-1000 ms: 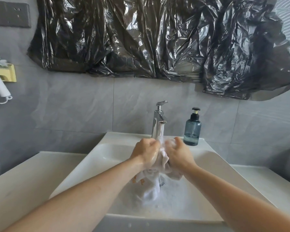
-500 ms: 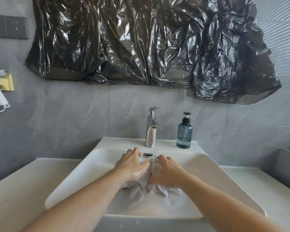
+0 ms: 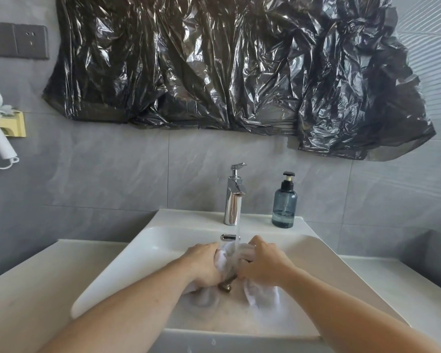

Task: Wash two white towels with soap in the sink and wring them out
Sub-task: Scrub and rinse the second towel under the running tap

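A person's left hand (image 3: 206, 266) and right hand (image 3: 262, 266) both clench a bunched, wet white cloth towel (image 3: 231, 256) low inside the white rectangular ceramic sink (image 3: 143, 253), directly under water running from the chrome single-lever tap (image 3: 233, 200). A loose end of the towel trails into the sudsy basin beneath the right wrist. A blue-grey translucent pump soap bottle (image 3: 285, 203) stands on the far rim, just right of the tap.
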Demonstrator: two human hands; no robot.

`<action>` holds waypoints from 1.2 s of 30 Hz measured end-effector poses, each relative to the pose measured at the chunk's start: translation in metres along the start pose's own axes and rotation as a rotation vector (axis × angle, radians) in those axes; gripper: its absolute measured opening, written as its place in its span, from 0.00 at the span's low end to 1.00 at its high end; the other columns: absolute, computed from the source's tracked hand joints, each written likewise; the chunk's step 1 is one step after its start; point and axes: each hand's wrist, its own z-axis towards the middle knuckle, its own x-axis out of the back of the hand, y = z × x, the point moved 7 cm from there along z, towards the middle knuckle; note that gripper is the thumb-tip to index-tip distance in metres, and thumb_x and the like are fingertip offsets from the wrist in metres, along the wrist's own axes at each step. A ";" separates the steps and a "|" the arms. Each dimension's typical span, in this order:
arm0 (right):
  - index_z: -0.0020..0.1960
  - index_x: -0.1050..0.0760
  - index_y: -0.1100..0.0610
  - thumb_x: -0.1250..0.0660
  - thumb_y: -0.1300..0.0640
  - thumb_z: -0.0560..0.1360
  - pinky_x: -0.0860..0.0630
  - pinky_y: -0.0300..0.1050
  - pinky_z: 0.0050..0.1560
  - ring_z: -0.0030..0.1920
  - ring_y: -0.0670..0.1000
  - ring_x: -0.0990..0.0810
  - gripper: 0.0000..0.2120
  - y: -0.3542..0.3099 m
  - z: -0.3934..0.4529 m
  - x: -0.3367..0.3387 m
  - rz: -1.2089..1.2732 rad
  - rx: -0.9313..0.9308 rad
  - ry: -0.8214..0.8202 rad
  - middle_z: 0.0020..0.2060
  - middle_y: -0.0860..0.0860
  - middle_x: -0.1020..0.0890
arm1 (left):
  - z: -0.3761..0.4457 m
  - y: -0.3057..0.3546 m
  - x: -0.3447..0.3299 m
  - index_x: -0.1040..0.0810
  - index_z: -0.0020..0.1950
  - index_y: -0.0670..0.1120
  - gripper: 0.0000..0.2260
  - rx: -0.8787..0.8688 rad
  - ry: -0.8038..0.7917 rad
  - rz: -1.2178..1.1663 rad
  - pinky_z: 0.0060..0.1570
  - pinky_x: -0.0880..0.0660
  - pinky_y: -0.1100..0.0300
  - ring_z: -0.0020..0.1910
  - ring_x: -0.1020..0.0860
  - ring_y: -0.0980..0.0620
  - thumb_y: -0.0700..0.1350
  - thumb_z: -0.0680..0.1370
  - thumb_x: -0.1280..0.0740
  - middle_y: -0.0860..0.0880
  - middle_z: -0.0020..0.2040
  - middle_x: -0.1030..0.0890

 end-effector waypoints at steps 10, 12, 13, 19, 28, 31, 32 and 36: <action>0.48 0.25 0.53 0.31 0.38 0.61 0.20 0.50 0.48 0.47 0.55 0.19 0.23 -0.010 -0.010 0.027 0.466 -0.070 0.211 0.43 0.49 0.18 | 0.013 -0.004 0.052 0.30 0.63 0.57 0.21 0.136 0.382 -0.507 0.50 0.30 0.60 0.58 0.23 0.45 0.45 0.72 0.29 0.54 0.54 0.25; 0.47 0.25 0.52 0.33 0.38 0.59 0.20 0.53 0.51 0.46 0.53 0.18 0.23 -0.011 -0.013 0.033 0.566 -0.052 0.258 0.42 0.49 0.17 | 0.024 -0.003 0.053 0.27 0.58 0.57 0.20 0.192 0.279 -0.680 0.46 0.29 0.58 0.53 0.22 0.45 0.45 0.68 0.27 0.53 0.50 0.22; 0.47 0.25 0.52 0.34 0.39 0.60 0.19 0.54 0.51 0.46 0.53 0.18 0.22 -0.011 -0.014 0.035 0.614 -0.050 0.276 0.42 0.49 0.17 | 0.030 0.001 0.052 0.22 0.53 0.54 0.18 0.167 0.218 -0.789 0.43 0.29 0.58 0.48 0.21 0.45 0.45 0.64 0.27 0.52 0.46 0.19; 0.50 0.24 0.50 0.30 0.44 0.67 0.17 0.56 0.53 0.46 0.51 0.15 0.15 -0.004 -0.009 0.033 0.883 -0.065 0.307 0.44 0.50 0.15 | 0.029 0.026 0.023 0.13 0.44 0.46 0.17 0.046 -0.128 -1.172 0.41 0.25 0.56 0.40 0.18 0.43 0.57 0.74 0.35 0.41 0.45 0.13; 0.46 0.29 0.51 0.30 0.47 0.73 0.18 0.54 0.45 0.40 0.51 0.16 0.10 -0.060 -0.027 0.033 0.718 0.189 0.291 0.37 0.50 0.16 | 0.046 0.010 0.025 0.12 0.47 0.45 0.17 0.066 0.186 -1.264 0.51 0.19 0.48 0.46 0.15 0.42 0.56 0.68 0.28 0.44 0.45 0.13; 0.47 0.30 0.53 0.35 0.49 0.79 0.21 0.55 0.49 0.41 0.53 0.19 0.08 -0.043 -0.012 0.056 0.643 0.071 0.454 0.37 0.50 0.19 | 0.043 0.023 0.033 0.14 0.52 0.42 0.23 -0.058 0.184 -1.208 0.49 0.22 0.50 0.45 0.16 0.45 0.61 0.73 0.30 0.46 0.43 0.14; 0.48 0.30 0.54 0.37 0.50 0.79 0.21 0.55 0.50 0.42 0.53 0.19 0.08 -0.039 -0.009 0.057 0.650 0.034 0.456 0.38 0.51 0.19 | 0.039 0.028 0.036 0.14 0.51 0.42 0.22 -0.084 0.199 -1.194 0.46 0.24 0.52 0.44 0.17 0.47 0.60 0.74 0.32 0.47 0.41 0.14; 0.48 0.28 0.52 0.36 0.48 0.77 0.19 0.56 0.50 0.43 0.52 0.17 0.07 -0.057 -0.022 0.031 0.731 0.121 0.279 0.39 0.50 0.17 | 0.032 0.017 0.045 0.16 0.36 0.50 0.14 -0.017 0.303 -1.184 0.42 0.27 0.53 0.38 0.21 0.48 0.59 0.61 0.31 0.52 0.36 0.16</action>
